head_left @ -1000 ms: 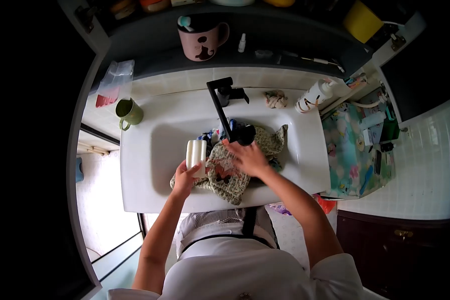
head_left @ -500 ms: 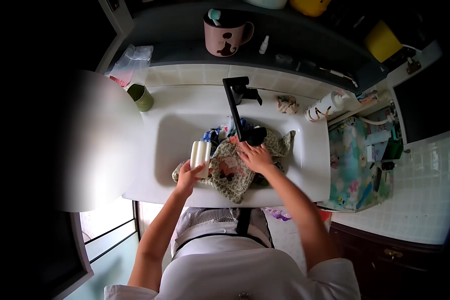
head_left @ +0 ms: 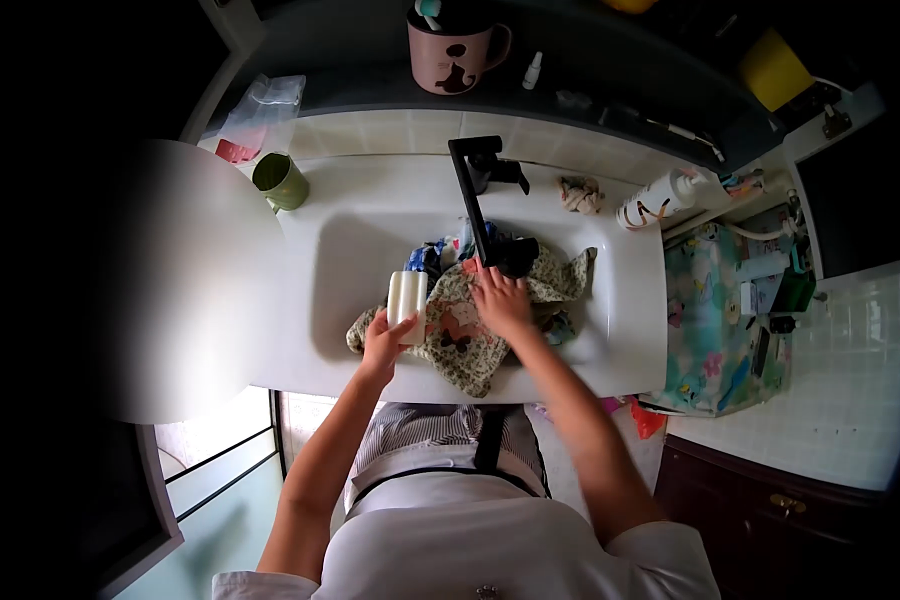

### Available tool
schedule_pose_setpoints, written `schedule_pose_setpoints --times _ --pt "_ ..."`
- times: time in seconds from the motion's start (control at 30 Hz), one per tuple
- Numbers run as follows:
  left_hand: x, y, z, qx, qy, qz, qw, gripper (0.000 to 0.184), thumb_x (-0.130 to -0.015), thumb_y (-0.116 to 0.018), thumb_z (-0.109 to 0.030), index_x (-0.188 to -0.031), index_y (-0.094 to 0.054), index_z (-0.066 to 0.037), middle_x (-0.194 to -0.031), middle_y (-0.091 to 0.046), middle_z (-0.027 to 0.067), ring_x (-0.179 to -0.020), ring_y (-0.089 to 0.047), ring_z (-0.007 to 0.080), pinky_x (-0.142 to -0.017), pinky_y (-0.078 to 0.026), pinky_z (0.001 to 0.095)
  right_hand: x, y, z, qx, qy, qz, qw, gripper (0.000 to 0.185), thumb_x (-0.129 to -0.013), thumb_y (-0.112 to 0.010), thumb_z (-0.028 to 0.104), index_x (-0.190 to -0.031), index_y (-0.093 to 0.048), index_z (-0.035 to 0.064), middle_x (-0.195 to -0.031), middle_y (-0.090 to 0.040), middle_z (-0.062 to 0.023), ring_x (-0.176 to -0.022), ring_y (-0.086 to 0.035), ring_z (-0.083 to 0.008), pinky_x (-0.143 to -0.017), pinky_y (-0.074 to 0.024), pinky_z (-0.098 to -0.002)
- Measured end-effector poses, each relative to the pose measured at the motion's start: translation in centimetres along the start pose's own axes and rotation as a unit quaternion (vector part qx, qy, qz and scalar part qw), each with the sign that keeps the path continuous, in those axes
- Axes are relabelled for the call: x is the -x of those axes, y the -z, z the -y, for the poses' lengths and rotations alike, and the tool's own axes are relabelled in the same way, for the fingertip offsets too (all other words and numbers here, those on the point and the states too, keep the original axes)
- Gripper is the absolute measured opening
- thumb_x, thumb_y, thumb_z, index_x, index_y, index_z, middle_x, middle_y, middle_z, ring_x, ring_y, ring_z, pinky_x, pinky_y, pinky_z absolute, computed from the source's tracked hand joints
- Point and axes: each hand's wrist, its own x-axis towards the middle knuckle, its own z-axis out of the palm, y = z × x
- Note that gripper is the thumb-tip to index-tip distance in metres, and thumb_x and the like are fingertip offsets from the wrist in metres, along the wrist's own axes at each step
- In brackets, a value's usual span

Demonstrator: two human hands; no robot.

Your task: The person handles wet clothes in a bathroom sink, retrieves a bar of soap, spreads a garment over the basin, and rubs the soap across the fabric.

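In my left hand (head_left: 384, 342) is a white ribbed bar (head_left: 408, 300), which looks like soap, held upright over the left part of the cloth. My right hand (head_left: 503, 302) lies with fingers spread on the patterned cloth (head_left: 470, 350), just below the spout of the black faucet (head_left: 472, 200). The cloth is green and cream with a pinkish print, and it spreads across the white sink (head_left: 345, 250). Behind it, a blue and white fabric (head_left: 428, 257) shows partly.
A green mug (head_left: 281, 182) stands on the sink's left corner. At the back right are a scrunched fabric band (head_left: 580, 194) and a white pump bottle (head_left: 660, 198). Above, a dark shelf holds a pink mug (head_left: 448, 58). A blurred pale shape covers the left side.
My right hand has moved slightly left and down over the cloth. The bar remains in my left hand. The view has shifted, and a pale blurred shape has come in at the left.
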Motion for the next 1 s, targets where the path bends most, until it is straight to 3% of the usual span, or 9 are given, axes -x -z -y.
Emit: schedule_pose_setpoints --times 0.07,0.23,0.37,0.47,0.67,0.8,0.83,0.93,1.0 --pt "-0.3 -0.2 1.2 -0.018 -0.001 -0.001 1.000 0.030 -0.090 -0.063 -0.015 -0.116 -0.052 -0.004 -0.102 -0.063 0.0069 -0.091 -0.066 0.0191 -0.077 -0.053 0.0332 1.0 -4.0 3.0 0.008 0.012 -0.209 0.978 0.064 -0.096 -0.036 0.043 -0.150 -0.018 0.0131 -0.151 -0.028 -0.0166 -0.142 -0.022 -0.0276 -0.114 -0.0112 -0.0487" --pt "-0.1 -2.0 2.4 -0.063 0.047 0.015 0.997 0.031 -0.091 -0.062 -0.019 -0.117 -0.052 -0.006 -0.096 -0.063 0.0049 -0.085 -0.064 0.0144 -0.072 -0.054 0.0310 8.8 -3.2 4.2 -0.193 0.206 -0.143 0.949 0.071 -0.089 -0.060 0.029 -0.143 -0.026 -0.0030 -0.142 -0.039 -0.0173 -0.134 -0.036 -0.0266 -0.111 -0.0241 -0.0486" --pt "0.0 -5.6 4.4 -0.037 0.036 0.070 0.996 0.036 -0.094 -0.057 -0.019 -0.123 -0.044 -0.003 -0.101 -0.061 0.0101 -0.084 -0.064 0.0178 -0.072 -0.055 0.0309 10.7 1.3 5.0 -0.809 -0.125 -0.011 0.574 0.053 -0.092 -0.061 0.032 -0.129 -0.041 0.0012 -0.132 -0.047 -0.0140 -0.122 -0.047 -0.0163 -0.102 -0.0383 -0.0341" --pt "-2.4 -7.1 9.5 -0.108 -0.155 0.121 0.975 0.033 -0.092 -0.054 -0.013 -0.119 -0.043 0.001 -0.104 -0.061 0.0164 -0.078 -0.066 0.0261 -0.066 -0.055 0.0382 9.3 2.5 3.6 -0.759 -0.167 -0.027 0.628 0.058 -0.086 -0.069 0.034 -0.122 -0.041 -0.0010 -0.119 -0.052 -0.0111 -0.100 -0.058 -0.0158 -0.086 -0.0481 -0.0297" --pt "1.6 -12.8 3.3 -0.629 -0.234 0.203 0.712 0.044 -0.083 -0.057 -0.015 -0.118 -0.042 0.005 -0.098 -0.060 0.0282 -0.072 -0.061 0.0424 -0.064 -0.050 0.0485 8.2 1.8 -0.2 -0.704 -0.179 -0.098 0.680 0.056 -0.080 -0.072 0.041 -0.115 -0.046 0.0044 -0.097 -0.057 -0.0066 -0.083 -0.058 -0.0130 -0.060 -0.0490 -0.0285" --pt "2.6 -14.8 4.1 -0.588 -0.096 0.245 0.765 0.061 -0.086 -0.061 -0.020 -0.135 -0.029 -0.004 -0.104 -0.066 0.0168 -0.084 -0.067 0.0345 -0.073 -0.053 0.0410 8.2 -1.0 -3.7 -0.669 -0.275 -0.053 0.689 0.057 -0.079 -0.067 0.045 -0.114 -0.045 0.0050 -0.092 -0.055 -0.0082 -0.078 -0.056 -0.0157 -0.060 -0.0477 -0.0285" --pt "3.3 -15.6 2.9 -0.555 -0.050 0.255 0.790 0.067 -0.086 -0.062 -0.025 -0.140 -0.027 -0.008 -0.117 -0.061 0.0159 -0.103 -0.062 0.0361 -0.088 -0.049 0.0421 7.6 -1.6 -5.1 -0.635 -0.259 -0.071 0.724 0.059 -0.080 -0.066 0.046 -0.116 -0.045 0.0046 -0.093 -0.056 -0.0090 -0.080 -0.056 -0.0178 -0.065 -0.0479 -0.0311" --pt "3.4 -15.3 4.5 -0.702 -0.327 0.072 0.628 0.071 -0.086 -0.062 -0.031 -0.145 -0.026 -0.014 -0.139 -0.044 0.0165 -0.128 -0.041 0.0384 -0.104 -0.034 0.0506 5.9 0.2 -7.5 -0.500 -0.199 -0.178 0.824 0.061 -0.084 -0.063 0.049 -0.110 -0.050 -0.0042 -0.099 -0.056 -0.0230 -0.094 -0.056 -0.0359 -0.080 -0.0446 -0.0434" --pt "2.6 -14.4 6.1 -0.702 -0.256 -0.022 0.664 0.079 -0.083 -0.061 -0.045 -0.147 -0.026 -0.013 -0.153 -0.017 0.0177 -0.142 -0.012 0.0387 -0.112 -0.012 0.0580 3.2 0.8 -10.0 -0.400 -0.092 -0.230 0.883 0.059 -0.083 -0.065 0.048 -0.102 -0.052 -0.0062 -0.100 -0.054 -0.0253 -0.091 -0.054 -0.0405 -0.079 -0.0428 -0.0474"
